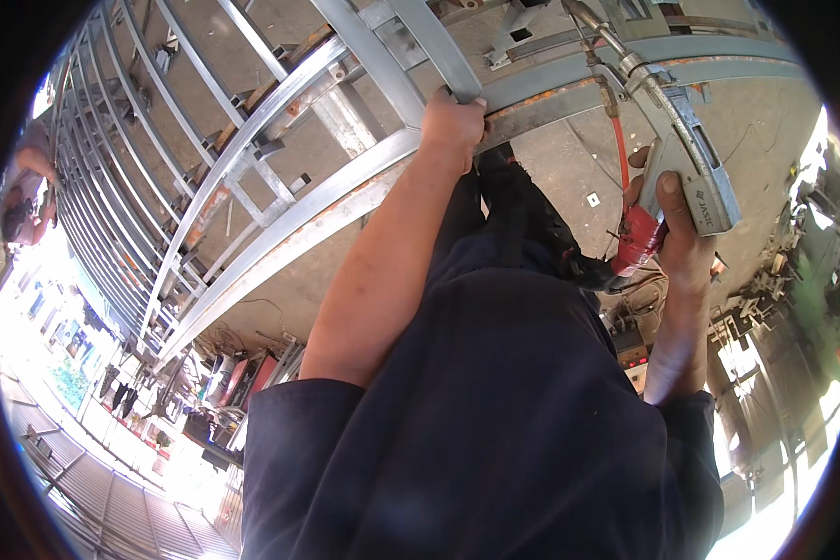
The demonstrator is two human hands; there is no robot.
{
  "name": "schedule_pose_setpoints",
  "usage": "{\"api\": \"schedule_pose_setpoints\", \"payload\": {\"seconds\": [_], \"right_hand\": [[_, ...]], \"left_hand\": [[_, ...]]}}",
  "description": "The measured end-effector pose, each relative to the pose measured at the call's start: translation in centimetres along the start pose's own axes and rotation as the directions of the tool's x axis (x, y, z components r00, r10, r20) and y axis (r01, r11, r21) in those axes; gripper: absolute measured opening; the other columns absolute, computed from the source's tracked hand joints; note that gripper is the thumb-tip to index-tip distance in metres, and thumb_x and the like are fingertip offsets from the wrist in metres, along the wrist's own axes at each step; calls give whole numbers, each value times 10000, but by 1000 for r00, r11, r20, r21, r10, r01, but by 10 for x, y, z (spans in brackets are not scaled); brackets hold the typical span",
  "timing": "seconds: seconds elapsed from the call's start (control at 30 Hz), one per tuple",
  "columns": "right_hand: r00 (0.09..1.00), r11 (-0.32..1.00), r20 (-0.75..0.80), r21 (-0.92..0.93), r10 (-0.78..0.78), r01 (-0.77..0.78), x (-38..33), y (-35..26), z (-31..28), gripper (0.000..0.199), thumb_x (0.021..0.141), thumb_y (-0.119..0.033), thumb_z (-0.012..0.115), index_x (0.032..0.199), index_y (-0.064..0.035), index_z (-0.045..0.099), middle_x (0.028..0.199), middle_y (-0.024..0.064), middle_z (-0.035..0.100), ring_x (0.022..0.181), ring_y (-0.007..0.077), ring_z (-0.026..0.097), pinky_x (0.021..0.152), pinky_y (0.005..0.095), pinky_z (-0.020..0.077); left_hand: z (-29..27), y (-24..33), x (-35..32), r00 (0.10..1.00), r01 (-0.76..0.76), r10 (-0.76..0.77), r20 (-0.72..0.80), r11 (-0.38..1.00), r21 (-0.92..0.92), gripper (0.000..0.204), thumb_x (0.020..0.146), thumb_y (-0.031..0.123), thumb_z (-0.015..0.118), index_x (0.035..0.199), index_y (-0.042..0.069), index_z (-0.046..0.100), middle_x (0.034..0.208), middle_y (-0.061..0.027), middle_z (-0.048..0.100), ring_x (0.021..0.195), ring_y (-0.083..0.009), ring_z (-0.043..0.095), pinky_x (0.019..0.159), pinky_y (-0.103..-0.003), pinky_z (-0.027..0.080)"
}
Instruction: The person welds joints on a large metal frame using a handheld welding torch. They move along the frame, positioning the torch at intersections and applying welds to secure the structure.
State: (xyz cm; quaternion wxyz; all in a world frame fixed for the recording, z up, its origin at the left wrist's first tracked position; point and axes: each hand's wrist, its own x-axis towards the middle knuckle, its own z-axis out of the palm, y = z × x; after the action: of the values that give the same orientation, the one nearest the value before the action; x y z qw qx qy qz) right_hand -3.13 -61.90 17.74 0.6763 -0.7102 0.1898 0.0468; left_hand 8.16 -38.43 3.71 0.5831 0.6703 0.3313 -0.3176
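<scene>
My left hand (452,129) is closed around the end of a grey square steel tube (439,51), where it meets the long bar of a welded frame (303,201). My right hand (683,229) grips a welding gun (686,154) with a grey boxy body and a long metal neck pointing up and away. Red wrapping (638,241) covers part of its handle, and a thin red hose (621,154) runs along its side. The gun's neck passes above a curved steel beam (574,98) with rusty patches. Some of my right fingers are hidden behind the gun.
Many parallel curved metal bars (112,177) fill the left side. At the far left edge another person's hand (35,154) is near them. Tools and scrap (252,373) lie at the lower left. Metal pieces (765,299) and a machine with red lit digits (636,359) are at the right.
</scene>
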Motion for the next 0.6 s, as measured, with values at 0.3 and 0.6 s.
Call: {"api": "schedule_pose_setpoints", "payload": {"seconds": [0.3, 0.6], "right_hand": [[1000, 1000, 8, 26, 15, -15, 0, -1, 1, 399, 1030, -307, 675, 1280, 1, 628, 1096, 112, 695, 795, 159, 681, 669, 297, 549], [1000, 993, 5, 115, -22, 21, 5, -14, 13, 423, 1021, -293, 690, 1308, 7, 608, 1089, 136, 703, 780, 173, 688, 658, 299, 560]], "left_hand": [[3, 8, -5, 999, 50, -49, -11, 990, 132, 341, 999, 97, 653, 1239, -112, 533, 895, -159, 681, 693, -200, 698, 561, -331, 535], [-16, -14, -119, 883, -389, 285, 373, 890, 240, 758, 903, 229, 750, 1549, 26, 409, 1455, -279, 537, 1310, -371, 587, 1106, -455, 468]]}}
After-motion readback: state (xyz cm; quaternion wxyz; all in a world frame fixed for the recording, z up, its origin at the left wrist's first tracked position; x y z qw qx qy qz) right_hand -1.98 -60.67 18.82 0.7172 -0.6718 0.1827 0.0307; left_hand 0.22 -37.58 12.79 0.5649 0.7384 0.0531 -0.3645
